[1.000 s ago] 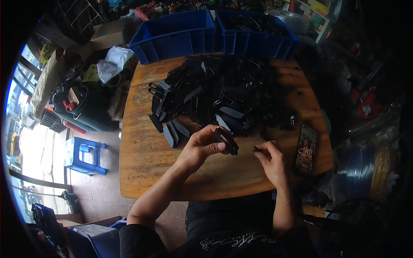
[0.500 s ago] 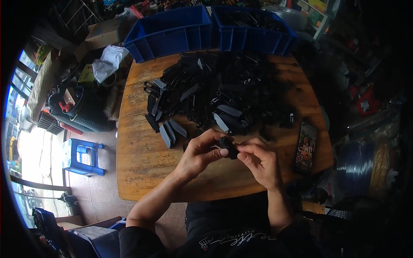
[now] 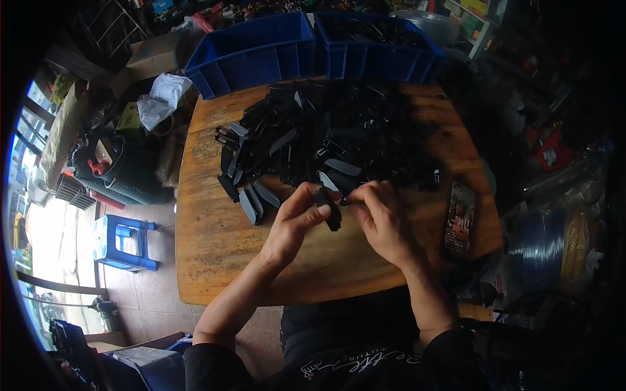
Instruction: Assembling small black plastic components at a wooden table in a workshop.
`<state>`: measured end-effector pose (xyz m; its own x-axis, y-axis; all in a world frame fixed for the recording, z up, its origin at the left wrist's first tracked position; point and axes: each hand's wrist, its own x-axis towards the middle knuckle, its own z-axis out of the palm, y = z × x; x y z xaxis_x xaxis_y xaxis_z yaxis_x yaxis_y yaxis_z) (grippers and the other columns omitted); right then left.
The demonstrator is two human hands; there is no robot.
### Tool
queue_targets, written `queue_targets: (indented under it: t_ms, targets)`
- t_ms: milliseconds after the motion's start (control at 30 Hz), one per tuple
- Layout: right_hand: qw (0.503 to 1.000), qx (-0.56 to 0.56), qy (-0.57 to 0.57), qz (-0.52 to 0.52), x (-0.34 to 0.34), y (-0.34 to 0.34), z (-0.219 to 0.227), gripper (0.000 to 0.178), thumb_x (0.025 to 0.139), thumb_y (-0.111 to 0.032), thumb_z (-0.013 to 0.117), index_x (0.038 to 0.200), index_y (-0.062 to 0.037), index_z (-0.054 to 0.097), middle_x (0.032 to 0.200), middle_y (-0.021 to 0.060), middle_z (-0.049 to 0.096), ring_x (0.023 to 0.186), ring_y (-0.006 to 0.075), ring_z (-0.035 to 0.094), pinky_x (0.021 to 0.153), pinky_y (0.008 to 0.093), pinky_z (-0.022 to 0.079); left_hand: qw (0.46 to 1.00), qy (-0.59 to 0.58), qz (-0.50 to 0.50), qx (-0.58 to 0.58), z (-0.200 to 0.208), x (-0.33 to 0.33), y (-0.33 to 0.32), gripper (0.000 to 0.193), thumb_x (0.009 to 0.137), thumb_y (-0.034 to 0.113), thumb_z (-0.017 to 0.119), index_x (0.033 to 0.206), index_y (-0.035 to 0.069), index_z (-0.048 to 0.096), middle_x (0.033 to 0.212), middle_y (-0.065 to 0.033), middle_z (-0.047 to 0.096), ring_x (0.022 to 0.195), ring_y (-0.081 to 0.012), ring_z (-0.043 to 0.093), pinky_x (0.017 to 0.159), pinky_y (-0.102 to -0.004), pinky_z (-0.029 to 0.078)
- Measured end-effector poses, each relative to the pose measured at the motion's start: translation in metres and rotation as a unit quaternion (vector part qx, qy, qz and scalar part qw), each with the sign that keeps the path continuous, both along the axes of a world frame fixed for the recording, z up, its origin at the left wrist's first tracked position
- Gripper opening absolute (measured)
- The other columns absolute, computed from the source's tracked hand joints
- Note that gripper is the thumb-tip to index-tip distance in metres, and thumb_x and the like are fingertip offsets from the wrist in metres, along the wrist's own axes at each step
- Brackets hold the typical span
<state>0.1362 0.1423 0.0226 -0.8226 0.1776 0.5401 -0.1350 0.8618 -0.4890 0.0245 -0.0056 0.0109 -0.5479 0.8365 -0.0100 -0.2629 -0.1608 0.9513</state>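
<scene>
My left hand pinches a small, dark, elongated part between thumb and fingers, tilted over the table. Close to its right, my right hand has its thumb and fingers drawn together beside the pile's near edge. What its fingertips hold, if anything, is too small and dark to make out. A heap of black plastic parts lies just beyond both hands. Among them are flat grey blade-shaped pieces. Several more grey blade-shaped pieces lie to the left of my left hand.
The wooden table carries the heap. At its far edge stand two blue crates, the left crate and the right crate, which holds dark parts. A phone with a lit screen lies at right. A blue stool stands on the floor at left.
My right hand has moved up and away from the dark part toward the pile. The part in my left hand has turned, its lower end now pointing toward me.
</scene>
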Motion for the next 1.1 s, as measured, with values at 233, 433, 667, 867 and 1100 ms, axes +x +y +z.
queue_targets:
  t_ms: [233, 433, 667, 867, 1100]
  targets:
    - [0.993, 0.073, -0.043, -0.077, 0.004, 0.035, -0.022, 0.019, 0.069, 0.004, 0.066, 0.086, 0.0002, 0.059, 0.087, 0.0081, 0.055, 0.083, 0.0253, 0.051, 0.073, 0.0329, 0.043, 0.913, 0.395, 0.047, -0.089, 0.002, -0.02, 0.03, 0.023, 0.07, 0.005, 0.059, 0.092, 0.003, 0.058, 0.083, -0.0091, 0.054, 0.065, -0.0198, 0.055, 0.06, -0.0293, 0.044]
    - [0.98, -0.168, -0.064, -0.085, 0.032, 0.012, -0.006, 0.022, 0.081, -0.001, 0.062, 0.103, -0.0025, 0.059, 0.09, 0.0075, 0.054, 0.076, 0.0169, 0.057, 0.063, 0.0269, 0.049, 0.692, 0.695, 0.035, -0.191, -0.016, -0.022, 0.059, 0.02, 0.069, 0.013, 0.062, 0.088, 0.008, 0.056, 0.091, -0.0094, 0.052, 0.085, -0.0266, 0.058, 0.071, -0.0376, 0.044]
    - [0.988, -0.132, -0.01, -0.077, 0.041, 0.02, -0.024, 0.034, 0.077, -0.002, 0.066, 0.109, -0.0048, 0.057, 0.083, 0.0093, 0.057, 0.07, 0.0202, 0.058, 0.06, 0.0278, 0.047, 0.82, 0.547, 0.012, -0.164, -0.007, -0.024, 0.05, 0.018, 0.077, 0.01, 0.063, 0.09, 0.006, 0.052, 0.077, -0.0079, 0.055, 0.068, -0.0197, 0.059, 0.06, -0.0309, 0.047]
    - [0.999, -0.024, 0.014, -0.045, 0.02, 0.015, -0.021, 0.035, 0.073, 0.001, 0.067, 0.107, -0.0031, 0.057, 0.084, 0.0105, 0.055, 0.073, 0.0244, 0.058, 0.06, 0.0319, 0.047, 0.959, 0.166, -0.114, -0.197, 0.011, -0.02, 0.042, 0.018, 0.083, 0.015, 0.062, 0.097, 0.005, 0.055, 0.076, -0.0007, 0.055, 0.062, -0.0076, 0.051, 0.053, -0.0213, 0.039]
    - [0.952, -0.303, -0.016, 0.029, 0.018, 0.007, -0.021, 0.021, 0.079, -0.004, 0.066, 0.098, 0.0011, 0.059, 0.086, 0.0103, 0.06, 0.075, 0.0183, 0.061, 0.066, 0.0275, 0.048, 0.955, 0.289, -0.064, 0.029, 0.002, -0.009, 0.03, 0.036, 0.076, 0.017, 0.072, 0.107, 0.003, 0.06, 0.083, -0.0017, 0.059, 0.074, -0.0077, 0.053, 0.064, -0.0227, 0.044]
